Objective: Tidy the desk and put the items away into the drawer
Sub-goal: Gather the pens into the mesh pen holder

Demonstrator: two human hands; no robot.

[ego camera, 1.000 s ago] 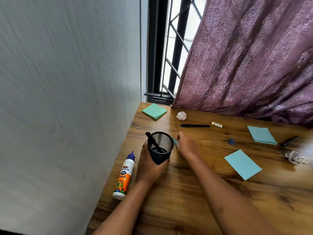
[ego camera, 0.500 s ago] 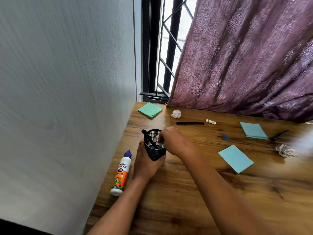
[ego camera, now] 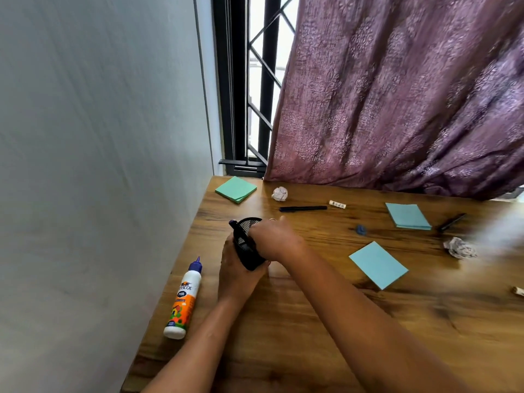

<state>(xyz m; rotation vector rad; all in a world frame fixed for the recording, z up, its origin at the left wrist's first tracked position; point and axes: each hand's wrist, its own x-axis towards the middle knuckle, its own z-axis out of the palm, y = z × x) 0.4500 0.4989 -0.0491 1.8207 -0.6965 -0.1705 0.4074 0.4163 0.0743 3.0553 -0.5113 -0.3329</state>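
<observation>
A black mesh pen cup (ego camera: 244, 241) sits tilted on the wooden desk (ego camera: 312, 330), and my left hand (ego camera: 236, 276) grips it from below and behind. A dark pen tip (ego camera: 233, 222) pokes out of its rim. My right hand (ego camera: 276, 239) lies over the cup's mouth, knuckles up; its fingertips and anything in them are hidden. Loose on the desk lie a glue bottle (ego camera: 183, 299), a black pen (ego camera: 302, 208), a black marker (ego camera: 451, 221), a green note pad (ego camera: 236, 189) and two blue note pads (ego camera: 407, 216) (ego camera: 378, 264).
Two crumpled paper balls (ego camera: 280, 193) (ego camera: 460, 248), a small white eraser-like piece (ego camera: 337, 204) and a small blue object (ego camera: 361, 230) also lie on the desk. A grey wall runs along the left edge. Behind the desk are a barred window and a purple curtain (ego camera: 397, 109). No drawer is in view.
My right hand left the desk beside the cup, where it held a small teal item, and now covers the cup's mouth. My left hand has tilted the cup further.
</observation>
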